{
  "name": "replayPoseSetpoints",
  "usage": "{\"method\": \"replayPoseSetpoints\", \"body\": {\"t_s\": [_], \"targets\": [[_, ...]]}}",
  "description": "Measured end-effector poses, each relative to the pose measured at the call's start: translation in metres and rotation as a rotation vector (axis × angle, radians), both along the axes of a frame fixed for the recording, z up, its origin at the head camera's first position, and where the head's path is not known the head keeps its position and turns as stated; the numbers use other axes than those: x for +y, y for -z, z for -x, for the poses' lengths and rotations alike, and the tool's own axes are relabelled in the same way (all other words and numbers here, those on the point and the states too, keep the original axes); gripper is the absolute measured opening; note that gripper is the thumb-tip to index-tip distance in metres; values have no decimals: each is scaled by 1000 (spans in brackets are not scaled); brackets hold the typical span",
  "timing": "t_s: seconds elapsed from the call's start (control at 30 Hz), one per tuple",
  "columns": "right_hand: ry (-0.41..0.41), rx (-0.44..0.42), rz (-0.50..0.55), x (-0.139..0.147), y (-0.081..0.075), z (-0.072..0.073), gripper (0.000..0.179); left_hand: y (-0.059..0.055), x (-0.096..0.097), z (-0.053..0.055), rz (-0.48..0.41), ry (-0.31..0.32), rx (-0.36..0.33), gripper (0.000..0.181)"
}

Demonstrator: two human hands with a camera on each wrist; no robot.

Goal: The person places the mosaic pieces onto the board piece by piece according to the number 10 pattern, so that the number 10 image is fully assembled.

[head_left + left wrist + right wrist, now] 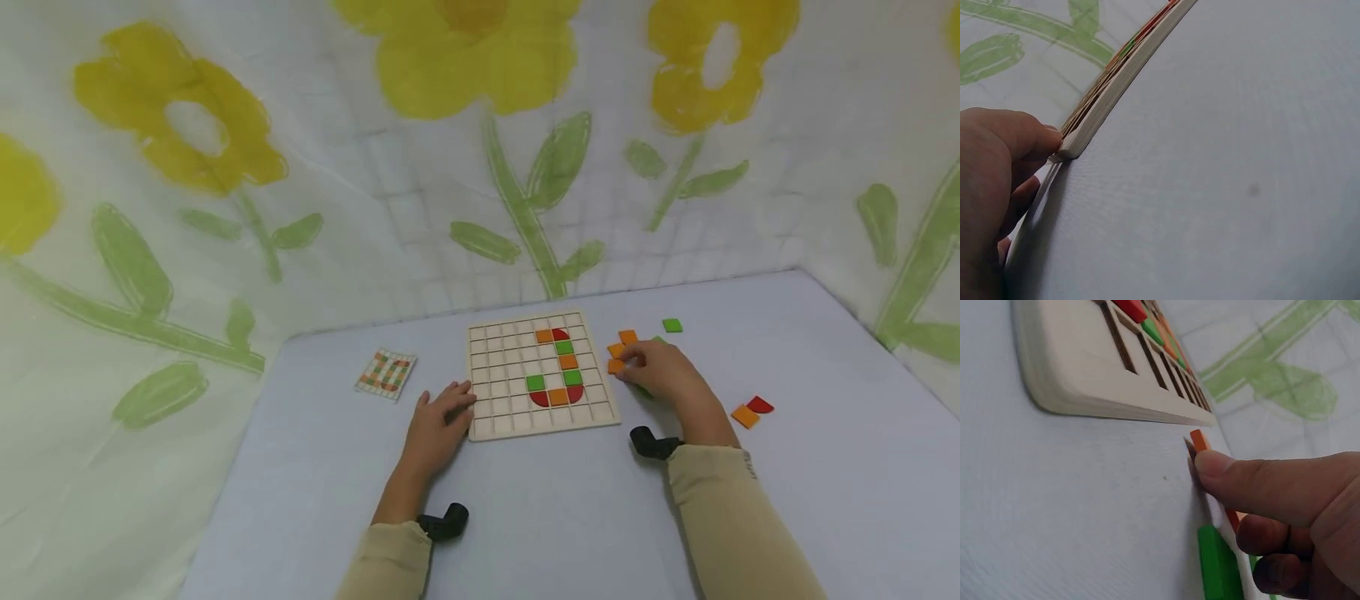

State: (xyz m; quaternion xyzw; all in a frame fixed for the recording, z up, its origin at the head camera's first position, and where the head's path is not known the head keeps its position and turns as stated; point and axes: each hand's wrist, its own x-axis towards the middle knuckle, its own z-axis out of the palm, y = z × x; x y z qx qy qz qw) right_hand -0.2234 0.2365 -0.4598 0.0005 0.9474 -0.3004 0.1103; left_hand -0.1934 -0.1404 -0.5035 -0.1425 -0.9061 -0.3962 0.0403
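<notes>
A wooden grid board lies on the table with red, orange and green tiles set in a hook-shaped line. My left hand rests at its left edge; in the left wrist view the thumb touches the board's corner. To the right of the board, my right hand pinches an orange square tile between thumb and fingers, low over the table. Close beneath that hand lies a green tile. Two more orange tiles lie just beyond its fingertips.
A small pattern card lies left of the board. One green square tile sits at the back right. An orange tile and a red quarter-round tile lie right of my right forearm. A flower-printed curtain hangs behind the table.
</notes>
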Motion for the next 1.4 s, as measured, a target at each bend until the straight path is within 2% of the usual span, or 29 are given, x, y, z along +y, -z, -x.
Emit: {"method": "replayPoseSetpoints", "body": {"t_s": [0.1, 0.27, 0.4, 0.57, 0.73, 0.83, 0.93, 1.07, 1.2, 1.3, 1.4], "targets": [[18, 5, 6, 3, -4, -1, 42, 1, 7, 1, 6, 3, 17, 26], [-31, 53, 77, -12, -8, -2, 39, 0, 25, 7, 31, 22, 12, 25], [-59, 68, 117, -34, -5, 3, 38, 1, 42, 10, 33, 47, -9, 26], [-26, 51, 106, -50, 3, 6, 35, 4, 56, 10, 29, 67, -4, 26], [-36, 85, 47, -59, 7, 7, 34, 3, 57, 9, 41, 65, 31, 25], [-52, 128, 0, -61, 8, 9, 33, 2, 57, 10, 37, 71, 22, 26], [-34, 145, -38, -62, 8, 9, 31, 2, 57, 10, 37, 78, 12, 26], [6, 129, -32, -66, 8, 9, 31, -1, 53, 10, 49, 74, 8, 25], [-10, 112, -12, -65, 5, 7, 32, -5, 53, 10, 47, 70, 3, 24], [-16, 109, -22, -63, 2, 5, 31, -4, 54, 11, 45, 62, -7, 24], [27, 101, -18, -55, 1, 5, 30, -2, 54, 10, 49, 61, -8, 23]]}}
